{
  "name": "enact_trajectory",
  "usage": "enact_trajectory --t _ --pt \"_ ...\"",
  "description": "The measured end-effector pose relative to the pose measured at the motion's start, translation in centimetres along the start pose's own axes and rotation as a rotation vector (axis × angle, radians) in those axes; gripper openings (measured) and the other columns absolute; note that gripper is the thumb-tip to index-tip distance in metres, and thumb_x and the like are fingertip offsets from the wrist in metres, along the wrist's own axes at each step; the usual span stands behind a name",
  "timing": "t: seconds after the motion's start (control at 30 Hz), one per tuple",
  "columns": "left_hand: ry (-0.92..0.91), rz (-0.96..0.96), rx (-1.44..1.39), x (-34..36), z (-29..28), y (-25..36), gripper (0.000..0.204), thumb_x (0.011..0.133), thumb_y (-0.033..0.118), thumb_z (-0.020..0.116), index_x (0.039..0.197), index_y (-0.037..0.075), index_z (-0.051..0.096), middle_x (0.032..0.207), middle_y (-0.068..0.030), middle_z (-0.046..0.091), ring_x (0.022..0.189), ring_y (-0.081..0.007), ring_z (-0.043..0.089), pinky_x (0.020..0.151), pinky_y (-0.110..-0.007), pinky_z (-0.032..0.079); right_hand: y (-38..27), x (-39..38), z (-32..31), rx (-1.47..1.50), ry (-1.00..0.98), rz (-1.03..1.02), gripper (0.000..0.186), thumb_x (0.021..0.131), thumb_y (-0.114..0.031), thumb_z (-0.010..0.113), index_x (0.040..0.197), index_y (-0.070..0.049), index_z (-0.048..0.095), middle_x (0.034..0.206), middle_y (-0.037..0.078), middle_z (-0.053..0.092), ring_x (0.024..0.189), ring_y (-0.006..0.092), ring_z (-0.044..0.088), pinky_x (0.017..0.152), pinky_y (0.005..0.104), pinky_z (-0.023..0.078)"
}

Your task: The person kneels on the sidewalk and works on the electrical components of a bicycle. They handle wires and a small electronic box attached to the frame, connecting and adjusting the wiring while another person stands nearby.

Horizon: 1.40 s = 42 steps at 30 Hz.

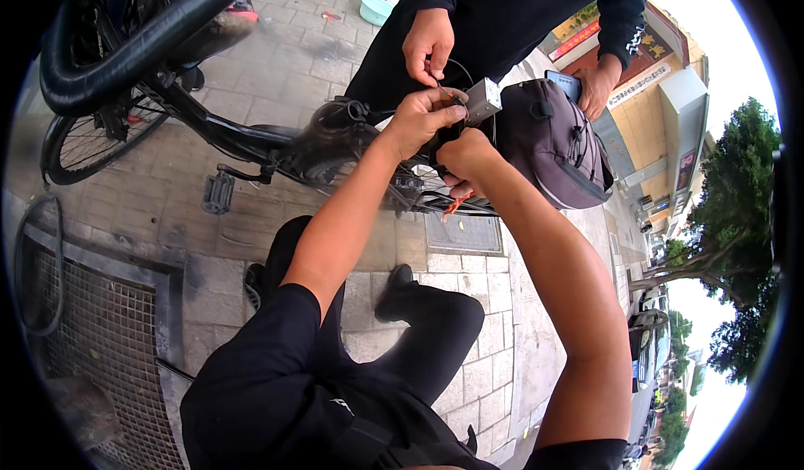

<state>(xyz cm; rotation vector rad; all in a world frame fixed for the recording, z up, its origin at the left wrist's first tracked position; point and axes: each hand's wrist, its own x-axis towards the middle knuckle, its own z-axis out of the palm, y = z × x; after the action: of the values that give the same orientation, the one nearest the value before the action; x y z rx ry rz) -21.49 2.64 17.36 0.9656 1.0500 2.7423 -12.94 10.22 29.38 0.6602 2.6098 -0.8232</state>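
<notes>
My left hand (419, 121) is closed in a pinch at a small dark part beside a silver metal box (484, 100) at the rear of a black bicycle (276, 142). Just below it, my right hand (469, 160) is curled, with an orange-handled tool (453, 207) sticking out beneath its fingers. The tool's working end is hidden behind the hand. Across from me, another person's hand (429, 44) pinches a thin dark cable close to my left fingertips. That person's other hand (596, 86) holds a phone (565, 85) over a grey-purple bag (548, 139).
The bicycle's thick black handlebar (159, 38) fills the upper left, above its front wheel (105, 139). A pedal (219, 192) sticks out toward me. A metal floor grate (92, 319) and a hose (59, 252) lie at left. A pale green basin (376, 9) stands behind.
</notes>
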Motion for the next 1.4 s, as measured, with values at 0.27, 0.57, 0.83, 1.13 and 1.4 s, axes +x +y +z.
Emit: enact_trajectory --t 0.27,0.57,0.83,1.13,1.4 --pt "-0.004 0.005 0.059 0.1 -0.1 0.1 0.031 0.099 0.014 0.077 0.126 0.003 0.071 0.103 0.0005 0.073 0.090 -0.0074 0.062 0.080 -0.023 0.049 0.3 -0.7 -2.0 0.026 -0.124 -0.013 0.060 0.096 -0.011 0.069 0.145 0.006 0.039 0.114 0.019 0.061 0.081 0.0354 0.078 0.056 0.0440 0.067" --pt "0.027 0.003 0.073 0.3 0.2 0.1 0.030 0.097 0.018 0.079 0.123 0.004 0.074 0.096 0.0014 0.072 0.082 -0.0066 0.060 0.075 -0.023 0.049 -0.8 -1.6 -3.3 -0.182 -0.151 -0.068 0.042 0.096 -0.014 0.064 0.125 0.015 0.055 0.108 0.020 0.063 0.079 0.0351 0.078 0.058 0.0447 0.069" --pt "0.008 -0.018 0.090 0.5 -0.4 -0.2 0.032 0.098 0.019 0.079 0.126 0.005 0.072 0.103 0.0017 0.074 0.090 -0.0066 0.063 0.081 -0.023 0.049 -3.5 -1.9 -5.4 -0.248 -0.096 0.008 0.037 0.099 -0.012 0.059 0.123 0.016 0.058 0.117 0.028 0.070 0.082 0.0360 0.080 0.059 0.0421 0.070" --pt "0.010 0.000 0.093 0.3 -0.3 -0.1 0.032 0.099 0.022 0.079 0.126 0.006 0.073 0.102 0.0033 0.072 0.086 -0.0061 0.060 0.078 -0.022 0.047 -4.0 -1.2 -7.4 -0.333 -0.098 -0.144 0.025 0.100 -0.011 0.064 0.105 0.014 0.068 0.100 0.022 0.078 0.076 0.0308 0.078 0.057 0.0412 0.069" --pt "0.062 -0.044 0.034 0.4 0.1 -0.3 0.034 0.098 0.023 0.080 0.127 0.007 0.071 0.102 0.0051 0.070 0.086 -0.0060 0.059 0.077 -0.022 0.047 -5.4 -0.8 -8.9 -0.567 -0.079 -0.120 0.023 0.098 -0.014 0.070 0.104 0.008 0.071 0.088 0.013 0.074 0.064 0.0192 0.071 0.052 0.0362 0.066"
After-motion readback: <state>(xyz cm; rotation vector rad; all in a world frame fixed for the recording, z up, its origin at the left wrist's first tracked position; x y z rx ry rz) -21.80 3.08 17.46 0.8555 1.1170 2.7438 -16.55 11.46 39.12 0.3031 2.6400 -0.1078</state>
